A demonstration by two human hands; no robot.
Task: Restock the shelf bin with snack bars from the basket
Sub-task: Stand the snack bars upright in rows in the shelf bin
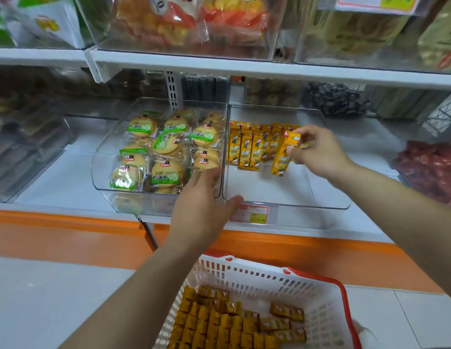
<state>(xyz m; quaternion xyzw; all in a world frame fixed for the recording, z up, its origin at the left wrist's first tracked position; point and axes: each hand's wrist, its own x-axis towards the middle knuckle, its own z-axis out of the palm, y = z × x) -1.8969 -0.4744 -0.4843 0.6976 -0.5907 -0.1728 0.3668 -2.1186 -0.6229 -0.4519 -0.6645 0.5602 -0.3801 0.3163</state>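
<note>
A clear shelf bin [290, 205] holds a row of several yellow snack bars [252, 147] standing at its back left. My right hand [320, 152] is inside the bin and pinches one yellow snack bar [284, 154], held upright just right of the row. My left hand [204, 210] reaches toward the front edge where this bin meets the neighbouring one, fingers straight and holding nothing. Below, a white basket [325, 293] with a red rim holds several more yellow snack bars [219, 321].
The clear bin [103, 177] to the left is full of round wrapped biscuits. A price tag [249, 214] hangs on the shelf front. Dark red packets [431, 167] lie at the right. An upper shelf [244, 66] with more bins overhangs. An orange ledge [68, 235] runs below.
</note>
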